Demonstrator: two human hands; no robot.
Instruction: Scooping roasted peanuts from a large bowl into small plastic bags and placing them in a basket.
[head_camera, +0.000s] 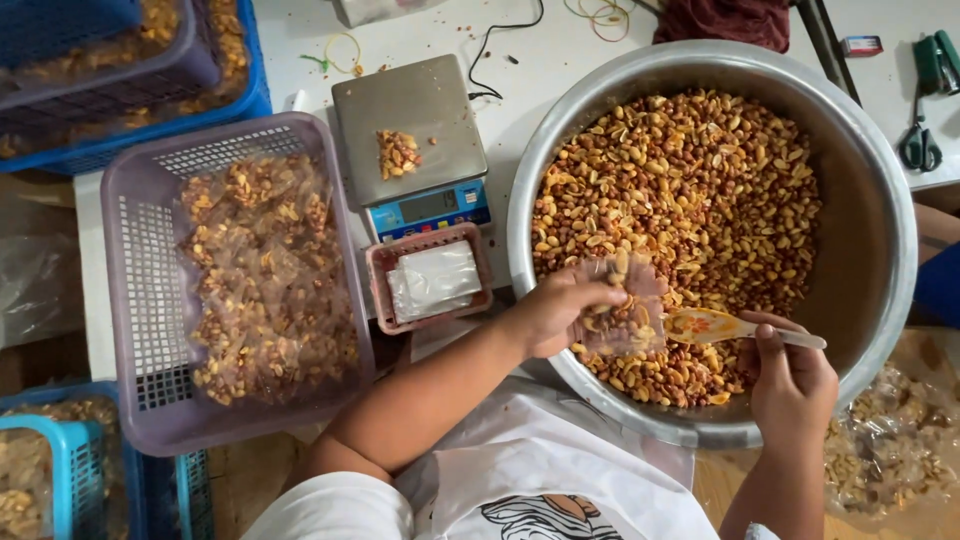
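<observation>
My left hand (555, 312) pinches a limp, slippery clear bag (622, 315), best gripped at its mouth, over the metal basin's (880, 250) 6 o'clock rim, while my right hand (790, 380) grips a light spoon (720, 326).

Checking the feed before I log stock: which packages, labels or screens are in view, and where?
Scale screen: pale blue strip on the scale's front, table centre.
Small clear bag: left hand holds it over the metal bowl, part filled with nuts.
Filled clear bags: heaped in the purple basket, left.
Empty clear bags: stacked in the pink tray.
</observation>
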